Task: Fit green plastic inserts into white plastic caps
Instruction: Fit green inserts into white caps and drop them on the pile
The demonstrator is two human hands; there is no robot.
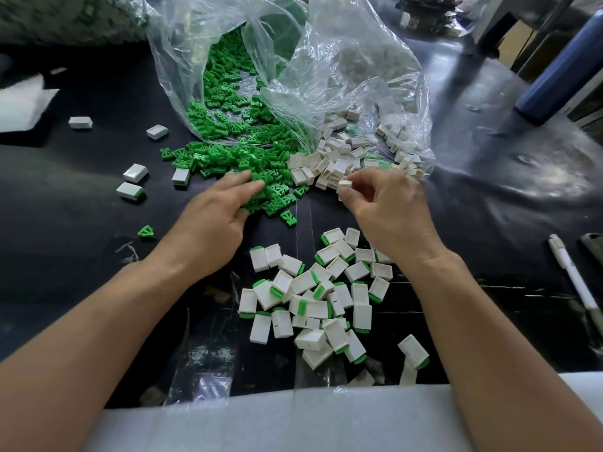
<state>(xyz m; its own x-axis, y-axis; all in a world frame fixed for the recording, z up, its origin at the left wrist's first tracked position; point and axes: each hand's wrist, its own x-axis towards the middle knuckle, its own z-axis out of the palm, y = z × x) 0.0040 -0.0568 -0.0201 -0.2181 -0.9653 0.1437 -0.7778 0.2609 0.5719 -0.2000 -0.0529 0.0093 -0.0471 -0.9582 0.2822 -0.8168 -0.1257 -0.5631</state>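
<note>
Foam sheet (293, 419) at near edge, under both forearms. Just nearer than the hands, between the wrists and under the right wrist: finished caps (313, 305) in a loose heap, white with green showing at 1 end, a few dozen at a rough look. Counts as the done part. Left hand (212, 220) laid on near edge of green inserts (241, 161), fingers fairly straight and spread, touching the pile; no insert plainly gripped, thumb side partly hidden. Right hand (388, 210) curled, thumb and fingertips pinching 1 white cap (344, 185), just above the loose white caps (332, 164) beyond its fingertips. No green visible in that cap. Judged step: fetching 1 of each for the next fit, join not yet made. Left of left hand: stray caps (130, 190) scattered on black table (65, 223), some with green. Right of right hand: pen (574, 278), well apart. Beyond both hands: clear plastic bag (326, 60) spilling inserts and caps in bulk, so far more left than done. Far right: blue bottle (561, 63).
</note>
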